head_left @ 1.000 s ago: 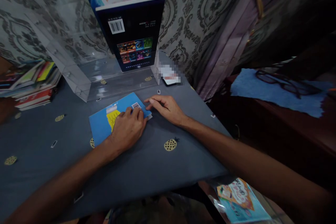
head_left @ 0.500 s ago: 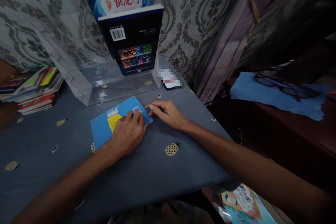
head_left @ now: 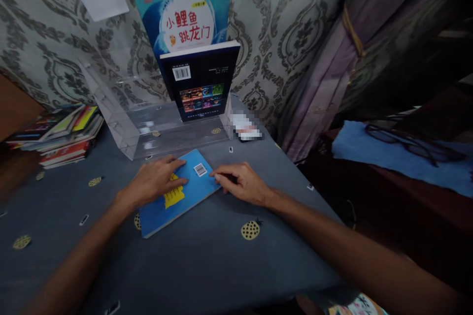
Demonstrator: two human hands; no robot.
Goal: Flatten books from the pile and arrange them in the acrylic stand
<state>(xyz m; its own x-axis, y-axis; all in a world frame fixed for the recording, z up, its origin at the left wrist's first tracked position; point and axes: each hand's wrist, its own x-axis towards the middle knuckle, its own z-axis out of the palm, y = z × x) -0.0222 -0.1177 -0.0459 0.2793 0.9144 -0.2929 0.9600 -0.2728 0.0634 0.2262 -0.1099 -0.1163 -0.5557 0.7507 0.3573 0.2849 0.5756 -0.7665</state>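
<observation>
A thin blue book [head_left: 201, 189] lies flat on the table, with a barcode and a yellow patch on its upward cover. My left hand [head_left: 157, 179] rests over the book's left part, fingers stretched out across the cover and partly hiding the yellow patch. At the right corner, my right hand [head_left: 244, 184] has its thumb and fingers closed on the book's edge. Behind them stands a clear acrylic rack [head_left: 121, 128]. It holds a dark book [head_left: 203, 81] with its back cover facing me, and a taller teal book [head_left: 185, 0] stands behind that one.
A stack of books [head_left: 68, 140] sits at the table's left. Beside the rack's right end lies a phone [head_left: 247, 128], partly blurred out. Glasses [head_left: 401, 142] rest on a blue cloth [head_left: 358, 145] to the right. Another book [head_left: 360, 305] shows below the table edge.
My left hand has moved from the book's near edge to its left side, fingers now spread, uncovering the barcode. My right hand stays at the right corner. The view has tilted up.
</observation>
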